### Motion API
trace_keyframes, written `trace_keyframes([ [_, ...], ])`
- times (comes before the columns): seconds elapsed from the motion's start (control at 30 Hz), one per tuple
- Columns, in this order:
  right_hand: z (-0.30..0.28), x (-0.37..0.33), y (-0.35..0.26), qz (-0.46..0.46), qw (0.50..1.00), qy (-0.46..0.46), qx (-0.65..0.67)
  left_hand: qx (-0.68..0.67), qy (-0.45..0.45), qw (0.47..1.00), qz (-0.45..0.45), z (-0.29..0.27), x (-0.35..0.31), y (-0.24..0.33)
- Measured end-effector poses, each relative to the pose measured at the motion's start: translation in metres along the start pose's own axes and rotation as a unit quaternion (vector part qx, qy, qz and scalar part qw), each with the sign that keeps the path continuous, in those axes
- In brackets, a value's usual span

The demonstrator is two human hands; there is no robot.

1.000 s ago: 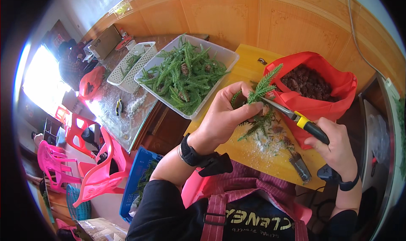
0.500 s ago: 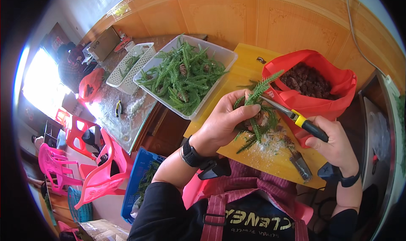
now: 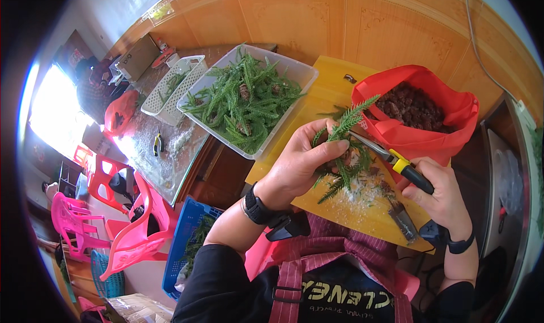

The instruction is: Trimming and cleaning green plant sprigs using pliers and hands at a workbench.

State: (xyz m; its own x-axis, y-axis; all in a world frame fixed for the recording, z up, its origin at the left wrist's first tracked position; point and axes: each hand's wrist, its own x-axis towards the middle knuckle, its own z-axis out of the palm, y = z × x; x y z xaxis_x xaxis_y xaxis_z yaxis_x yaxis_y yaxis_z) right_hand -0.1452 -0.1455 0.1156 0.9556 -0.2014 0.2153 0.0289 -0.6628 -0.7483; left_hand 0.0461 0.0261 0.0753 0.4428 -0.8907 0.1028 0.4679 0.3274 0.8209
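Observation:
My left hand [image 3: 311,161] is closed around a green artificial pine sprig [image 3: 350,122], with the thumb pressed across its stems. In my right hand [image 3: 439,192] is a pair of long-nosed pliers [image 3: 405,167] with yellow and black handles. Their jaws point left and reach the sprig just beside my left thumb. Whether the tips grip a stem is hidden among the needles. Below the sprig, white flakes [image 3: 360,195] are scattered over the yellow board [image 3: 266,174]. A flat brush-like tool [image 3: 403,224] with a dark end lies at the board's near right.
A clear plastic bin [image 3: 309,76] of pine sprigs and cones stands left of the board. Behind my right hand is a red bag [image 3: 453,144] of brown cones. Farther left are a white basket [image 3: 164,112], other pliers [image 3: 158,144], pink chairs [image 3: 139,243] and a blue crate [image 3: 180,238].
My right hand has shifted slightly left and toward me, with the pliers' handles. The pliers' jaws stay at the sprig, and my left hand has hardly moved.

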Motion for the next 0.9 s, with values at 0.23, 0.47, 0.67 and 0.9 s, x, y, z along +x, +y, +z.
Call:
trace_keyframes([
  [0.23, 0.002, 0.000, 0.002, -0.013, 1.000, 0.005, 0.027, -0.013, 0.004, 1.000, 0.006, 0.000, 0.001, -0.002],
  [0.47, -0.002, 0.001, 0.004, -0.017, 0.998, -0.010, -0.054, -0.033, 0.008, 0.999, -0.003, -0.002, 0.003, -0.004],
  [0.67, -0.002, 0.001, 0.004, 0.005, 0.999, -0.016, -0.042, -0.033, 0.002, 0.999, -0.003, -0.003, 0.003, -0.004],
  [0.9, -0.001, 0.001, 0.009, 0.009, 1.000, -0.025, -0.017, -0.037, -0.010, 0.999, -0.003, -0.004, 0.003, -0.004],
])
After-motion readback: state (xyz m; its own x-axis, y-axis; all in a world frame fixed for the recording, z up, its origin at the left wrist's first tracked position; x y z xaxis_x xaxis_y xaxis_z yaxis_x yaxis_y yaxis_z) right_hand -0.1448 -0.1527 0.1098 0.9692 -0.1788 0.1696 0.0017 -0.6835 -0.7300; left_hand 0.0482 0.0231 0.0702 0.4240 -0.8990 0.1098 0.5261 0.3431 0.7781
